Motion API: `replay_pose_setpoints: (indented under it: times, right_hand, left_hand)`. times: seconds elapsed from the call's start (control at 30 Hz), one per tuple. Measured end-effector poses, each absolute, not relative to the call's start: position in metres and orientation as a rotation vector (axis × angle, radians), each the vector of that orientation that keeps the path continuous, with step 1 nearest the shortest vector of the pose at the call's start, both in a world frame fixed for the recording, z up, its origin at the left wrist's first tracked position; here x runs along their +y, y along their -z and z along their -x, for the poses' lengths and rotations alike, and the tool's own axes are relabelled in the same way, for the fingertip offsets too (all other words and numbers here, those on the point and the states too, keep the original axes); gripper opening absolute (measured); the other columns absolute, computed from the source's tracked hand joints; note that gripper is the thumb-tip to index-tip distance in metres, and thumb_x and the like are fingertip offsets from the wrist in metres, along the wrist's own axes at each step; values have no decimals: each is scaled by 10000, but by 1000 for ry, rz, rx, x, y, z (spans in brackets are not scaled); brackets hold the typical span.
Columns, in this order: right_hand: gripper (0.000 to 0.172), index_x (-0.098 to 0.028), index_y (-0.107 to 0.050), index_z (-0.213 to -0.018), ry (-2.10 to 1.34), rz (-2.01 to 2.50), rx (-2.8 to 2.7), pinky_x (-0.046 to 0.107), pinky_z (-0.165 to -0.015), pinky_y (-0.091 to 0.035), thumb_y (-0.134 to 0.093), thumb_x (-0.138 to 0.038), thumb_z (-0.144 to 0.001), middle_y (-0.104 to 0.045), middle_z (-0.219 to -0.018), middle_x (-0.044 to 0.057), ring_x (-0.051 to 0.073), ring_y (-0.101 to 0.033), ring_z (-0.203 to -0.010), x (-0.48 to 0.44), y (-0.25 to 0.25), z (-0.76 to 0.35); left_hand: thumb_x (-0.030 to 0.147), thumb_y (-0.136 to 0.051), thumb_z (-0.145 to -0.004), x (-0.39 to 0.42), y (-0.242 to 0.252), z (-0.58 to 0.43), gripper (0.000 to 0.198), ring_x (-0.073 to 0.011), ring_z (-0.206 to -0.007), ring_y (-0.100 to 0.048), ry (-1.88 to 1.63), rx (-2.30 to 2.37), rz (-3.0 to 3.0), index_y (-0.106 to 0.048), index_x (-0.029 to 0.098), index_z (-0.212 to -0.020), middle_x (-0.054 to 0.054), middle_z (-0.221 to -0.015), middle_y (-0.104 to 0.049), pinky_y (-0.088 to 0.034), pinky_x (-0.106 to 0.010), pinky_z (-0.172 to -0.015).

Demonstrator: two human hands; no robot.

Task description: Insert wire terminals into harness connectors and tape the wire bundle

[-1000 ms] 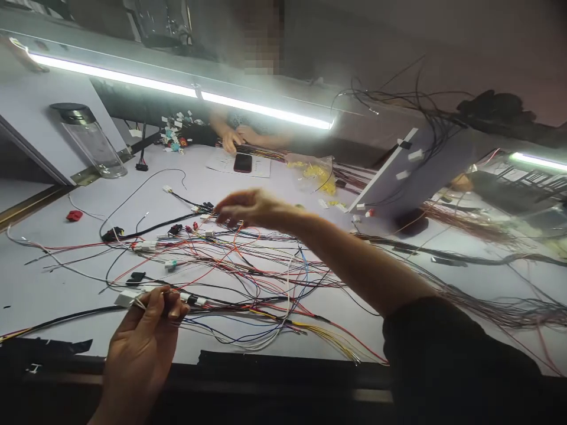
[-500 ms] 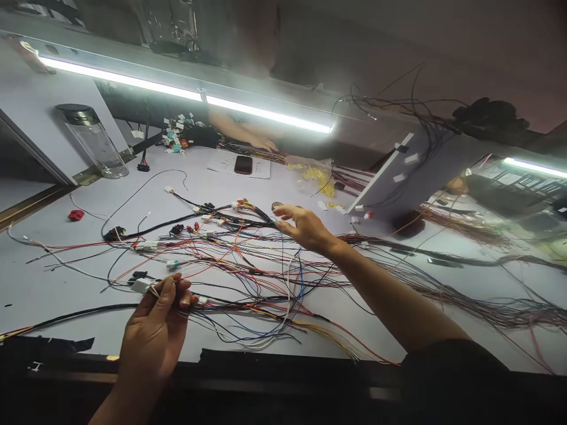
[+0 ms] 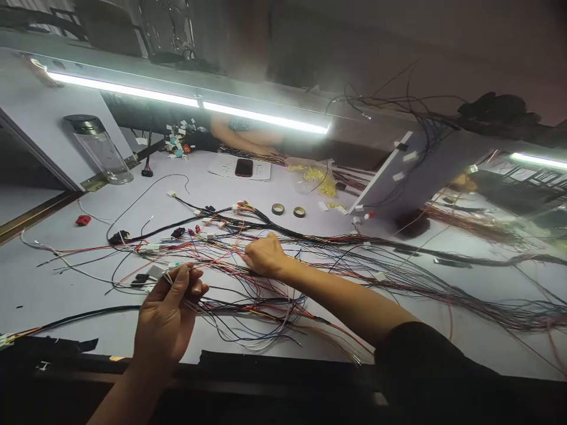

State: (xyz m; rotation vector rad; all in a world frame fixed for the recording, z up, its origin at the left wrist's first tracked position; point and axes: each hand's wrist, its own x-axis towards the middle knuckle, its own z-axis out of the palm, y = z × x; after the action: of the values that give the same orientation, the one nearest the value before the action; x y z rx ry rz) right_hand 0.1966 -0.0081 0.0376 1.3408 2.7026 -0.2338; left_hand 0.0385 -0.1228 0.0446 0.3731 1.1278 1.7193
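Observation:
A tangle of coloured wires (image 3: 266, 289) with small connectors is spread across the white workbench (image 3: 53, 289). My left hand (image 3: 170, 313) is raised a little above the front of the bench, its fingers pinched on a white connector (image 3: 156, 272) with a bunch of wires trailing from it. My right hand (image 3: 264, 255) reaches forward and rests down in the middle of the wires, fingers curled into them; whether they grip any wire is hidden. A thick black bundle (image 3: 248, 219) runs behind it.
Two tape rolls (image 3: 278, 209) lie beyond my right hand. A clear bottle (image 3: 100, 150) stands at back left. A phone (image 3: 244, 167) lies on paper near another person's arm (image 3: 241, 139). A tilted white board (image 3: 411, 177) stands right, with long wire bundles (image 3: 487, 295) beside it.
My right hand has drawn back from the far black bundle and come down onto the wires nearer to me. My left hand has risen slightly with the connector.

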Motion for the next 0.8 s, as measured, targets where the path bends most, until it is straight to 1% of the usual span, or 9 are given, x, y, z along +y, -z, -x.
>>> replay_pose_setpoints:
  times: [0.07,0.17,0.27,0.37,0.43,0.5,0.6,0.73,0.8]
  right_hand:
    - [280,-106,-682,-881,276,-1357,2691,443,-886,-321,-477,-295,-902,-722,-934,171,267,-661,-877,1,-28,-187]
    - [213,-117,-681,-854,375,-1376,2654,416,-872,-323,-499,-226,-863,-726,-913,158,254,-659,-875,8,-28,-187]
    - [199,-160,-688,-871,500,-1389,2671,366,-837,-333,-496,-210,-855,-726,-930,98,220,-642,-879,16,-45,-202]
    - [212,-229,-694,-955,644,-1368,2700,294,-781,-340,-499,-235,-870,-716,-874,4,149,-612,-824,23,-65,-217]
    - [229,-232,-698,-968,748,-1364,2702,257,-711,-345,-499,-321,-898,-692,-809,-17,122,-582,-757,24,-74,-222]
    - [268,-199,-703,-930,887,-1358,2722,235,-641,-338,-509,-382,-904,-658,-759,-15,107,-543,-698,24,-78,-224]
    - [210,-154,-683,-817,1114,-1315,2786,217,-593,-341,-559,-311,-880,-605,-692,-19,87,-496,-637,23,-79,-226]
    - [211,-140,-618,-787,1661,-1228,2731,208,-592,-419,-551,-304,-900,-584,-670,-17,80,-525,-609,27,-88,-242]
    - [217,-150,-595,-797,1833,-1258,2665,206,-555,-424,-545,-328,-911,-545,-631,-32,72,-505,-554,29,-96,-252]
  left_hand:
    - [290,-816,-641,-122,-43,-37,250,-75,-571,-503,-1718,1130,-388,-695,170,-825,-16,-773,-648,-536,-230,-623]
    - [291,-779,-693,-120,-38,-32,254,-76,-581,-525,-1723,1138,-376,-705,191,-914,-23,-830,-673,-552,-244,-657]
    - [269,-744,-735,-118,-33,-29,294,-91,-631,-581,-1726,1138,-313,-695,219,-1020,-39,-931,-696,-569,-259,-699]
    - [258,-705,-772,-113,-28,-37,190,-140,-748,-644,-1664,1111,-258,-702,185,-947,-69,-1011,-694,-583,-283,-720]
    - [263,-673,-801,-106,-26,-47,153,-179,-837,-660,-1573,1060,-284,-703,151,-901,-98,-1064,-683,-589,-309,-741]
    - [259,-643,-828,-97,-23,-59,165,-213,-943,-656,-1471,1001,-340,-704,131,-911,-125,-1140,-659,-587,-318,-773]
    - [236,-598,-863,-82,-18,-69,167,-238,-1078,-621,-1397,952,-368,-702,119,-924,-146,-1216,-626,-571,-311,-835]
    - [185,-526,-905,-66,-9,-63,181,-228,-1128,-602,-1438,992,-316,-692,114,-902,-147,-1241,-612,-544,-314,-913]
    - [162,-508,-912,-62,-5,-57,186,-233,-1137,-597,-1467,1016,-302,-686,111,-887,-148,-1247,-607,-544,-330,-922]
